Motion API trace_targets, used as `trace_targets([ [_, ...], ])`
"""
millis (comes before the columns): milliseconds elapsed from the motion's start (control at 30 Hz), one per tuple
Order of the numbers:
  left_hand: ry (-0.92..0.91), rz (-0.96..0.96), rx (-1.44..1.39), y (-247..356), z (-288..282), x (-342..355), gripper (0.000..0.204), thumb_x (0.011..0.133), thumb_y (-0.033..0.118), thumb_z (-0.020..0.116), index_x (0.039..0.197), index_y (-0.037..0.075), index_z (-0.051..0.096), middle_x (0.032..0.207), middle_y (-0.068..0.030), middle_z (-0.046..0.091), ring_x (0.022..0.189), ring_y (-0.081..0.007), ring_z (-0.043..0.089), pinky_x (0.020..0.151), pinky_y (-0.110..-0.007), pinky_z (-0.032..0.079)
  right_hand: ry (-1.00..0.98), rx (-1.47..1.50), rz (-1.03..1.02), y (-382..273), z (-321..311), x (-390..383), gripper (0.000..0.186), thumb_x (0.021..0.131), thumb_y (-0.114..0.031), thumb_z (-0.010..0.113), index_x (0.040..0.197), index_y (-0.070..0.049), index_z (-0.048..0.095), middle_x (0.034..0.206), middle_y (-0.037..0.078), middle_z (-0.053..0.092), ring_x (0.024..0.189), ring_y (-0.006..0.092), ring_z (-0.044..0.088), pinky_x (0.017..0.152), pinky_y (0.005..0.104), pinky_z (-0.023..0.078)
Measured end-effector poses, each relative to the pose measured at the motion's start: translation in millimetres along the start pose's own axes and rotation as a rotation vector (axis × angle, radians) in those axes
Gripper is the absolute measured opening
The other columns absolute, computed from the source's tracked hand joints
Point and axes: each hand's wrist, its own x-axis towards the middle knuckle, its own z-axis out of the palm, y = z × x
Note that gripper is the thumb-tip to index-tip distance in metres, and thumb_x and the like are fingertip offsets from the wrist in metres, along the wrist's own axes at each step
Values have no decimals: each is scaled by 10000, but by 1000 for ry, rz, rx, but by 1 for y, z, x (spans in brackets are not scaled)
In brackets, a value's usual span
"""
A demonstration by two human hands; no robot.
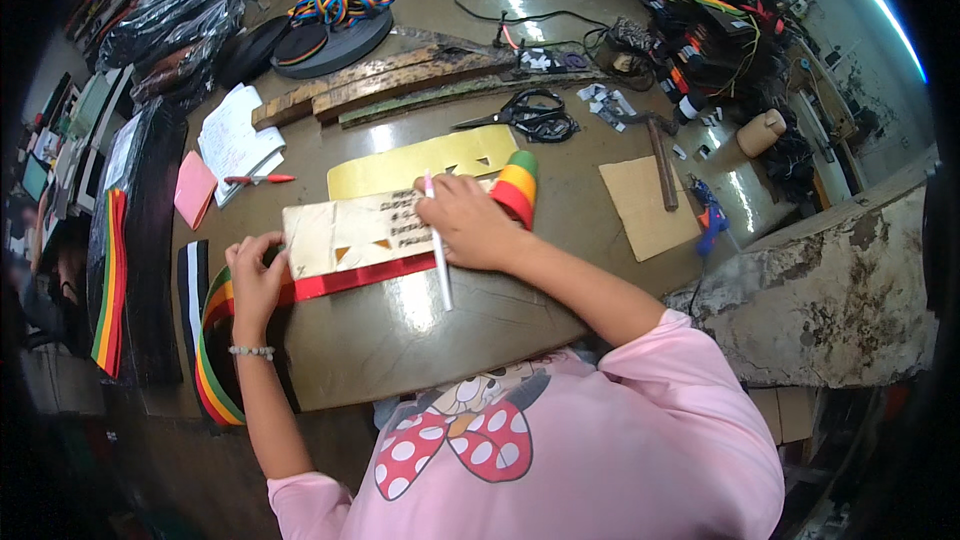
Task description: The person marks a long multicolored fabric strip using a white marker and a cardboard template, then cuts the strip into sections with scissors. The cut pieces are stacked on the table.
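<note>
Cardboard template (pixel 355 230) lies long axis left–right across the striped band (pixel 350 280); left hand (pixel 255 280) presses its left end flat, right hand (pixel 470 225) grips a white pen (pixel 438 245) over its right end.

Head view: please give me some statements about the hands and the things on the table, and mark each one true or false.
1. The right hand holds a white pen over a cardboard template. True.
2. The left hand is lifted off the table and touches nothing. False: it presses on the left end of the template and the striped band under it.
3. A pair of black scissors lies further back on the table. True.
4. A red pen rests on the white papers at the left. True.
5. The blue glue gun is in the right hand. False: it lies alone near the right table edge.
</note>
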Motion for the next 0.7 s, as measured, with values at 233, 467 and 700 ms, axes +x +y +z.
trace_targets([
  [233, 107, -24, 83, -53, -22, -6, 134, 804, 188, 760, 892, 95, 722, 857, -25, 665, 926, -208, 589, 1009, -384, 322, -292, -76, 220, 57, -90, -64, 248, 774, -184, 684, 956, -93, 541, 1265, 159, 576, 1199, 360, 502, 946, 471, 419],
  [467, 117, 249, 169, -6, -3, 0, 224, 778, 1, 656, 982, 88, 691, 1098, -86, 625, 1077, -308, 553, 932, -428, 424, -352, 25, 191, 71, -94, -65, 587, 694, -502, 819, 904, -43, 520, 1340, 145, 552, 1232, 386, 458, 1021, 464, 391],
  [700, -198, 358, -300, 97, 67, 0, 461, 793, 314, 781, 1177, 88, 663, 1290, -121, 588, 1234, -309, 512, 1071, -429, 378, -319, 19, 174, 57, -76, -49, 571, 704, -485, 801, 944, -31, 550, 1440, 116, 512, 1264, 392, 451, 1062, 476, 366],
])
